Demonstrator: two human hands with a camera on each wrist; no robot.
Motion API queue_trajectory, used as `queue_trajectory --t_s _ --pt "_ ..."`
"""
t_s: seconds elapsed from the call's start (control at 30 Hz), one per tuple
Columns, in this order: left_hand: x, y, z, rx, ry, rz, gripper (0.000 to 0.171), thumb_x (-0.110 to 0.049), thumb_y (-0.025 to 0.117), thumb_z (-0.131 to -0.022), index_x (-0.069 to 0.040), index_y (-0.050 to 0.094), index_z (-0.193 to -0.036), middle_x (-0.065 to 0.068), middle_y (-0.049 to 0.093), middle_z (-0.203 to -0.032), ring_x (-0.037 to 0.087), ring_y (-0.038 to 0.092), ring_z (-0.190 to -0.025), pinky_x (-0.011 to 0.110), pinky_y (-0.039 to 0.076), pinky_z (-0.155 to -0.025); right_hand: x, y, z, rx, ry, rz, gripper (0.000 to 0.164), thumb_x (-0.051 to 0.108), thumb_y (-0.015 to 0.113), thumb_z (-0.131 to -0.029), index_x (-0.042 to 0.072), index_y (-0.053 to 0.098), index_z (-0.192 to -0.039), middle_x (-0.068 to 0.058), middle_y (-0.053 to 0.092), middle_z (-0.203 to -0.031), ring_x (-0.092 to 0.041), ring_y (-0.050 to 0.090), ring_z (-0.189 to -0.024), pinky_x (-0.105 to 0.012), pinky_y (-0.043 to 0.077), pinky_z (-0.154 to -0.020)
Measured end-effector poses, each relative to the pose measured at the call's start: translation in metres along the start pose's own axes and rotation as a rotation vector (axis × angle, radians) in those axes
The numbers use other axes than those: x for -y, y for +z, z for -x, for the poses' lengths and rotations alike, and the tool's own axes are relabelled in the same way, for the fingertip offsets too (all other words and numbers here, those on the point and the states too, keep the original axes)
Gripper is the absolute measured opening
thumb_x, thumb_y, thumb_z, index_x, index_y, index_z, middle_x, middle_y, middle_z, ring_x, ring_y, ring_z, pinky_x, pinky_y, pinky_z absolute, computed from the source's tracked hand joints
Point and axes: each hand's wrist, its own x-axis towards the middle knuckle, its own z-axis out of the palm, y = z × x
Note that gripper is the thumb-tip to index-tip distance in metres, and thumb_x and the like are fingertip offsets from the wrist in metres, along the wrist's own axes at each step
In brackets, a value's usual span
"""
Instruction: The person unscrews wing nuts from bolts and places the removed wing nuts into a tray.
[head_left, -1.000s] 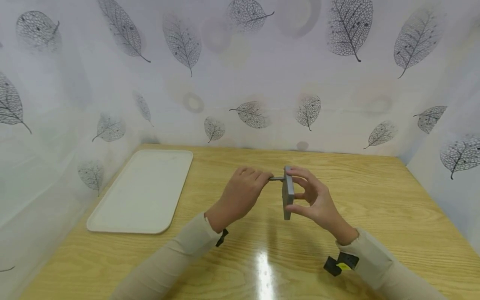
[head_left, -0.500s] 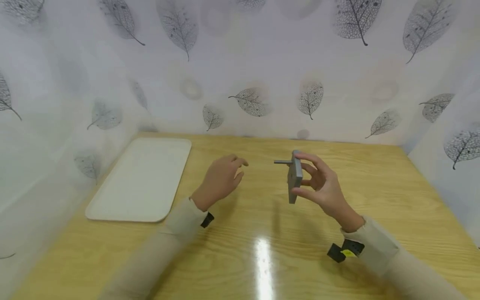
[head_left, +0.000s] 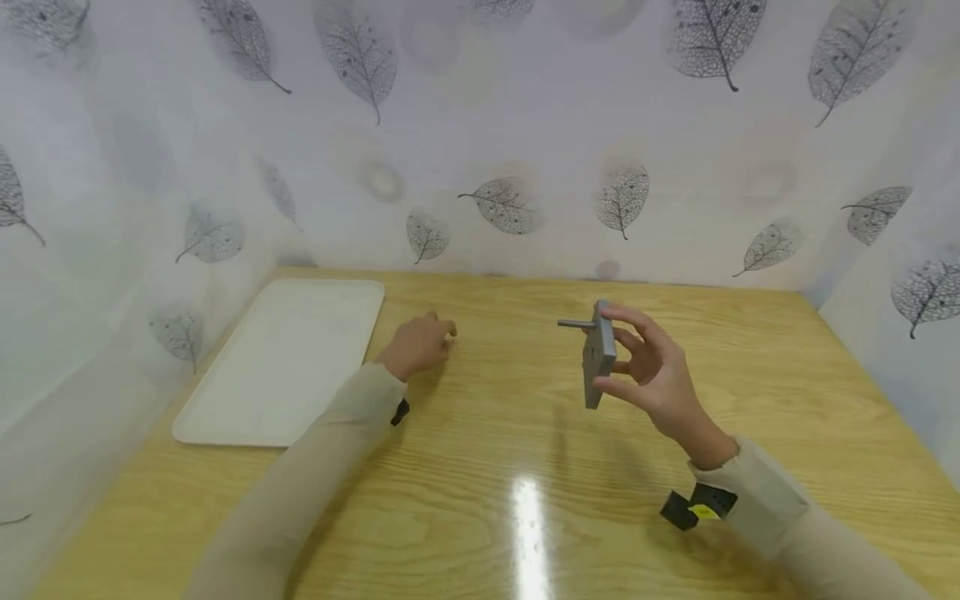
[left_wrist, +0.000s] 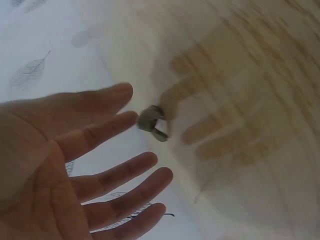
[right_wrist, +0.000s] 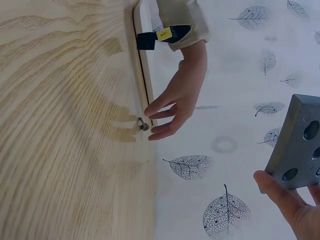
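Note:
My right hand point(head_left: 660, 383) pinches a grey metal block point(head_left: 599, 358) by its edges and holds it upright above the table. A thin grey rod point(head_left: 576, 323) juts from the block's left face. Several round holes show in the block point(right_wrist: 292, 150) in the right wrist view. My left hand point(head_left: 420, 343) reaches low over the table beside the tray, its fingers loosely spread. A small metal bolt point(right_wrist: 143, 125) lies just below its fingertips. In the left wrist view, the index fingertip is right at that bolt point(left_wrist: 150, 120); in the head view the hand hides it.
A white tray point(head_left: 277, 367) lies on the left of the wooden table point(head_left: 480, 467), partly overlapped by the left sleeve. A leaf-patterned curtain point(head_left: 525, 125) closes off the back and sides. Dark wrist straps point(head_left: 697, 504) sit at both cuffs.
My left hand has let go of the rod and moved left, down toward the table beside the tray. The right hand still holds the block, shifted slightly right in view.

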Motion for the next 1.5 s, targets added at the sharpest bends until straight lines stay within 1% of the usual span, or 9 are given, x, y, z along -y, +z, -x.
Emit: queue_trajectory --t_s 0.27,0.33,0.37,0.47,0.57,0.6,1.03,1.17,1.5 --pt "0.011 0.009 -0.017 0.002 -0.007 -0.044 0.009 -0.004 0.060 -0.085 -0.002 0.061 -0.093 0.013 0.065 -0.092 0.026 0.061 -0.084 0.038 0.053 -0.073 -0.002 0.000 0.000 0.006 -0.032 -0.029 0.065 -0.008 0.070 -0.076 -0.009 0.040 -0.134 -0.013 0.042 -0.141 -0.022 0.056 -0.119 -0.033 0.056 -0.080" --pt "0.013 0.011 -0.021 0.005 -0.007 -0.053 0.006 -0.003 0.059 -0.085 -0.001 0.061 -0.091 0.013 0.065 -0.089 0.026 0.061 -0.083 0.037 0.054 -0.072 -0.002 0.001 0.000 0.011 -0.038 -0.036 0.065 -0.009 0.069 -0.077 -0.009 0.040 -0.134 -0.014 0.042 -0.141 -0.023 0.056 -0.120 -0.033 0.056 -0.081" --pt "0.021 0.020 -0.027 -0.021 0.023 -0.057 0.004 -0.004 0.058 -0.086 -0.002 0.060 -0.089 0.013 0.064 -0.087 0.025 0.061 -0.080 0.035 0.053 -0.069 -0.002 0.001 0.000 0.012 -0.037 -0.035 0.065 -0.009 0.069 -0.076 -0.009 0.040 -0.134 -0.014 0.043 -0.141 -0.023 0.056 -0.120 -0.033 0.056 -0.081" --pt "0.020 0.022 -0.028 0.006 0.024 -0.057 0.005 -0.002 0.055 -0.087 -0.001 0.059 -0.091 0.013 0.062 -0.089 0.025 0.059 -0.082 0.036 0.052 -0.073 -0.002 0.002 -0.001 0.011 -0.036 -0.030 0.065 -0.009 0.070 -0.076 -0.009 0.040 -0.134 -0.012 0.043 -0.141 -0.022 0.056 -0.120 -0.033 0.056 -0.080" --pt "0.017 0.021 -0.025 0.025 0.021 -0.032 0.008 0.000 0.051 -0.088 -0.001 0.058 -0.093 0.014 0.059 -0.092 0.025 0.056 -0.083 0.037 0.051 -0.077 -0.002 0.002 -0.001 0.008 -0.036 -0.027 0.065 -0.009 0.070 -0.076 -0.009 0.040 -0.134 -0.012 0.043 -0.141 -0.022 0.055 -0.120 -0.033 0.056 -0.080" --pt "0.008 0.012 -0.018 0.057 -0.010 -0.024 0.010 0.002 0.051 -0.087 0.000 0.057 -0.095 0.015 0.058 -0.095 0.025 0.055 -0.084 0.039 0.051 -0.080 -0.002 0.002 -0.001 0.007 -0.037 -0.027 0.065 -0.008 0.070 -0.076 -0.009 0.040 -0.134 -0.012 0.044 -0.141 -0.022 0.055 -0.120 -0.033 0.057 -0.080" --pt "0.001 0.011 -0.013 0.016 0.024 -0.074 0.009 0.004 0.053 -0.086 0.001 0.059 -0.092 0.017 0.053 -0.097 0.021 0.053 -0.072 0.034 0.052 -0.068 0.003 0.005 -0.001 -0.017 0.017 0.005 0.065 -0.009 0.071 -0.075 -0.008 0.041 -0.133 -0.008 0.045 -0.139 -0.019 0.057 -0.118 -0.032 0.057 -0.080" --pt "0.000 0.011 -0.011 0.004 0.041 -0.046 0.012 0.007 0.050 -0.086 0.003 0.060 -0.093 0.017 0.053 -0.096 0.022 0.054 -0.072 0.032 0.052 -0.066 0.002 0.006 -0.001 -0.022 0.014 -0.006 0.065 -0.007 0.072 -0.075 -0.007 0.042 -0.133 -0.005 0.046 -0.139 -0.018 0.057 -0.118 -0.032 0.057 -0.080" --pt "-0.015 -0.009 0.006 -0.039 0.092 0.080 0.022 0.008 0.050 -0.087 0.003 0.060 -0.106 0.017 0.057 -0.105 0.028 0.059 -0.097 0.034 0.052 -0.087 0.002 0.007 -0.001 -0.037 -0.003 -0.013 0.068 0.001 0.075 -0.075 -0.008 0.041 -0.133 -0.004 0.046 -0.138 -0.018 0.057 -0.119 -0.032 0.057 -0.079"
